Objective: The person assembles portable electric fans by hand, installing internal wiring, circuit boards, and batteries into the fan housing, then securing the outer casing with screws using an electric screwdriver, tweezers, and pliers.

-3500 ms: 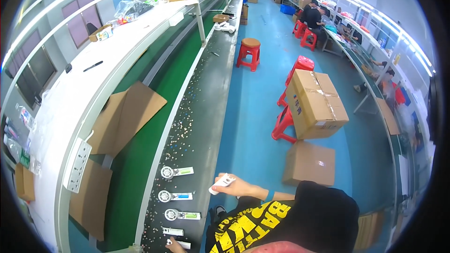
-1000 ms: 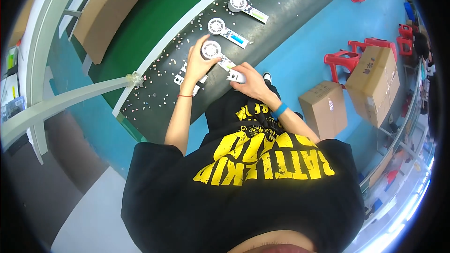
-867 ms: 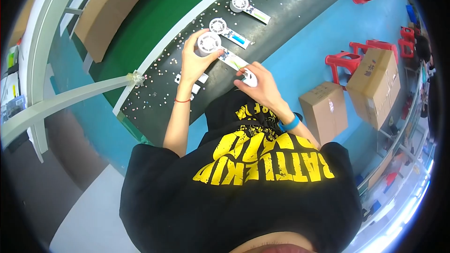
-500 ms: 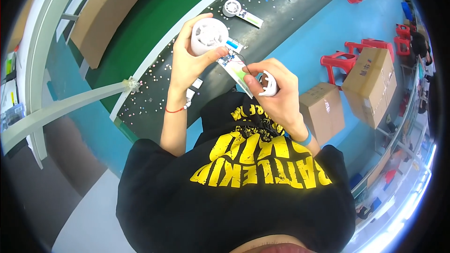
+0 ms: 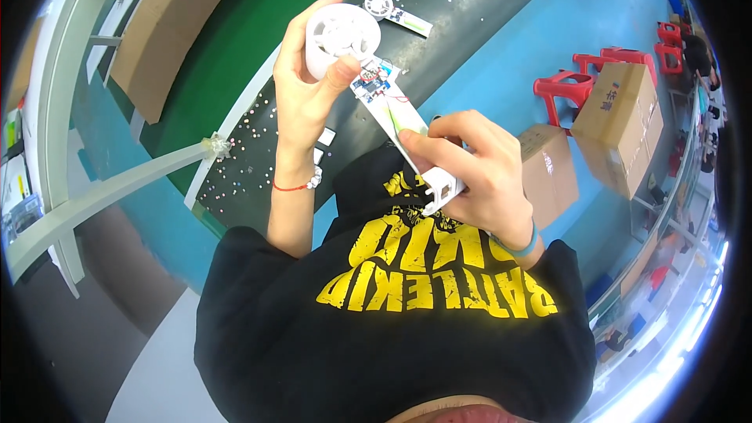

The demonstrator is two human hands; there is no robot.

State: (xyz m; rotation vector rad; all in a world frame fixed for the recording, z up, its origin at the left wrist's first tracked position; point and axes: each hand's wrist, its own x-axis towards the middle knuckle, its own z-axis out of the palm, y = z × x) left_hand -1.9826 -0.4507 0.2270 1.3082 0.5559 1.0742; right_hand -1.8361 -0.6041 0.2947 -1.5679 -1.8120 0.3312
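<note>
My left hand (image 5: pixel 301 98) is closed round the round head of a white handheld fan (image 5: pixel 342 35), its thumb near the handle joint. The fan's handle lies uncovered, showing a blue circuit board (image 5: pixel 373 82) with thin wires and a yellow-green strip below it. At the handle's lower end is my right hand (image 5: pixel 486 176), fingers curled round a white hollow plastic piece (image 5: pixel 442 190) with a notched end. Its thumb and forefinger press at the handle's edge. Whether the piece touches the handle I cannot tell.
A second uncovered fan (image 5: pixel 403 19) lies on the dark bench (image 5: pixel 454 0), which is strewn with small bits. Small white blocks (image 5: pixel 327 136) lie by my left wrist. Cardboard boxes (image 5: pixel 615 129) and red stools (image 5: pixel 565 90) stand right; a pale metal bar (image 5: pixel 133 180) crosses at left.
My right hand has moved down the handle and turned, bringing the hollow piece by its lower end. It no longer pinches the dark wire. The fan has shifted slightly up and left.
</note>
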